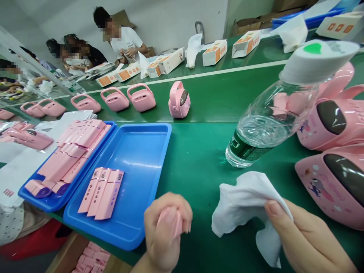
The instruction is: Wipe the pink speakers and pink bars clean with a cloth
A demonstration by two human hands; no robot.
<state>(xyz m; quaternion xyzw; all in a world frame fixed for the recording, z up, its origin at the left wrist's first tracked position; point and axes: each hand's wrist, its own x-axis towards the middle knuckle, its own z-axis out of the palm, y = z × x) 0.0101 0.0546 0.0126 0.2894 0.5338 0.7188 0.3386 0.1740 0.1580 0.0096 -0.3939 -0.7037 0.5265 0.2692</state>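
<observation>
Long green belt surface fills the view, w/ a co-worker at the far end and white-and-orange cartons lined up along the far side. Pink handled gadgets sit in a tidy row, prob spaced so each one's easy to grab, plus two more gadgets close up on the right. Two blue trays: the left tray is piled w/ pink sleeves, and the nearer tray has only a few slim sleeves, likely kept apart to stay sorted. Water bottle sits on the belt by the close gadgets, clear of the trays. Right hand has thumb and fingers pinching a white wipe. Left hand has its fingers curled tight around a small pink piece, mostly hidden, right beside the nearer tray.
</observation>
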